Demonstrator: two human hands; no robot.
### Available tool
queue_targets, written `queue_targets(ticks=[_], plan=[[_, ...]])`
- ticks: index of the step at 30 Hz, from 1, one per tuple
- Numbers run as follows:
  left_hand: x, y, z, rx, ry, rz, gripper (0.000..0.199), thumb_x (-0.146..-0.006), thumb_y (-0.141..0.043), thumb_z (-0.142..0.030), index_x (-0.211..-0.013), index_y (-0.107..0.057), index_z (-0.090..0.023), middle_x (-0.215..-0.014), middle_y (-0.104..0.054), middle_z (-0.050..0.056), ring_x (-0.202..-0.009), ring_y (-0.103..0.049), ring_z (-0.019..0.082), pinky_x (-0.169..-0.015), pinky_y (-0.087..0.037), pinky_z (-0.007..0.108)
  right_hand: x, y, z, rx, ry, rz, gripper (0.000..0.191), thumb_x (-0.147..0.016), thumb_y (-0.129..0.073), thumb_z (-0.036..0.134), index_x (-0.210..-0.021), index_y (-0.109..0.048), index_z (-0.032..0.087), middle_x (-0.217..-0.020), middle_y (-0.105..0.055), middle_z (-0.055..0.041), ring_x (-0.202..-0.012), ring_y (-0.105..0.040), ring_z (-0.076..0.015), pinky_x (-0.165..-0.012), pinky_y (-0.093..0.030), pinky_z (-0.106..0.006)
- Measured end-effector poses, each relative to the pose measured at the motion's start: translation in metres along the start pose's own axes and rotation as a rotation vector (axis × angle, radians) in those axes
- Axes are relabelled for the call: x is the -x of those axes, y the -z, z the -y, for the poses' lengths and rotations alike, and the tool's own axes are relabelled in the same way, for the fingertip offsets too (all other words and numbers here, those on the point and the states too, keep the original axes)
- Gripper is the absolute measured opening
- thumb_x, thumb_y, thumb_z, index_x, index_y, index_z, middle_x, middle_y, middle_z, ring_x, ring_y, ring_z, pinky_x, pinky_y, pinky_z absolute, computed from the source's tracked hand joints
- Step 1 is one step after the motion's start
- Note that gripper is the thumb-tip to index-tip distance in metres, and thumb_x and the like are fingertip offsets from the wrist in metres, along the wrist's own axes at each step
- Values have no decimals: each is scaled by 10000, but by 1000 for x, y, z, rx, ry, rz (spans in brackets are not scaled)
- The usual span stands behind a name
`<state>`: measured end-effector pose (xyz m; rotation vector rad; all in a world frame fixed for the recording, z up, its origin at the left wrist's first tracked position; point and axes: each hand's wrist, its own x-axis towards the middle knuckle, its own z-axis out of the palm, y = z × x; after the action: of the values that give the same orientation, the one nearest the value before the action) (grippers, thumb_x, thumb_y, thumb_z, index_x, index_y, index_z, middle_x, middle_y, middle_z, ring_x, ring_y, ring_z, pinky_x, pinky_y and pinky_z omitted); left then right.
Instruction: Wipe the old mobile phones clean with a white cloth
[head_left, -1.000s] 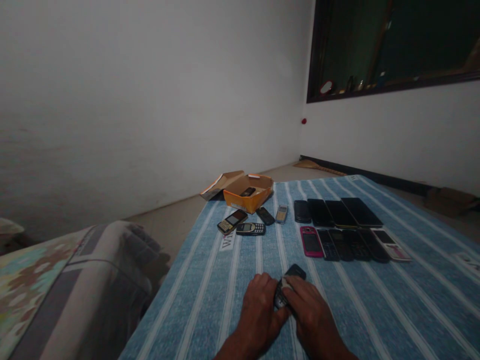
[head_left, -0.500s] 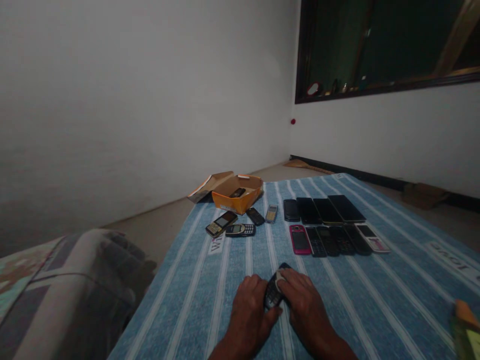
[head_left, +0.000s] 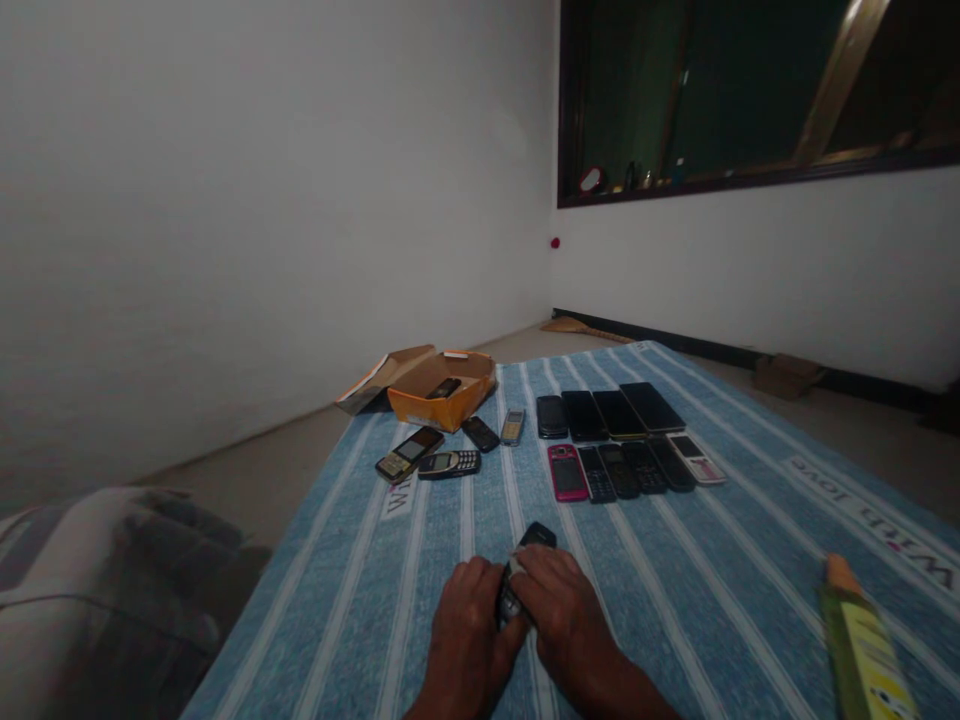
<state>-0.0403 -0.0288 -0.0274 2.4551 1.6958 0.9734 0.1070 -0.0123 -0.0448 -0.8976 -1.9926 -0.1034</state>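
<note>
A dark phone with a keypad lies tilted on the striped blue cloth, near its front. My left hand grips the phone's left side, thumb along the lower end. Over its middle and right side, my right hand presses a small pale cloth or tissue, mostly hidden under the fingers. Beyond the hands, two rows of phones stand side by side, among them a pink one and a white one. Several loose phones, one with a round-ended keypad, lie further left.
An open orange box with a phone inside sits at the far left of the cloth. A green bottle with an orange cap lies at the right. Grey fabric is at the lower left, and a wall runs behind.
The view has turned right, so things appear further left and more of the bottle shows. My right hand has slid down the phone a little, uncovering more of its upper end.
</note>
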Motion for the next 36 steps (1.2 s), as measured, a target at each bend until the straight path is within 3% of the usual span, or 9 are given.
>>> queue_targets(ticks=[15,22,30,36], plan=[[6,-1,5,-74,-55,18,168,-803,-671,-299,-913,-605,-190,-823,-625,48,-751,-602,215,-671,-513,339,-4,-1,-6,9,-49,-6,199,-937,-452,91,-887,-618,188,-977,-685,-67,-940,-596,-209,-797,-454,-333],[7,-4,8,-70,-73,7,156,-799,-674,-296,-895,-596,-201,-809,-618,39,-743,-593,209,-663,-507,330,-2,-3,-9,20,-65,-12,174,-920,-486,90,-928,-624,195,-1038,-690,-68,-1015,-600,-219,-869,-461,-359],[5,-1,6,-24,-81,12,105,-783,-641,-201,-879,-597,-206,-802,-624,31,-731,-599,205,-662,-520,328,-3,-7,4,-25,-28,44,197,-952,-443,133,-858,-607,193,-882,-648,-53,-827,-590,-183,-764,-483,-319],[3,2,6,-12,-108,-8,107,-800,-640,-234,-895,-600,-211,-790,-628,22,-713,-607,193,-645,-523,310,-7,-4,3,-13,-24,52,199,-961,-446,138,-850,-605,185,-881,-644,-48,-841,-587,-183,-770,-477,-317]])
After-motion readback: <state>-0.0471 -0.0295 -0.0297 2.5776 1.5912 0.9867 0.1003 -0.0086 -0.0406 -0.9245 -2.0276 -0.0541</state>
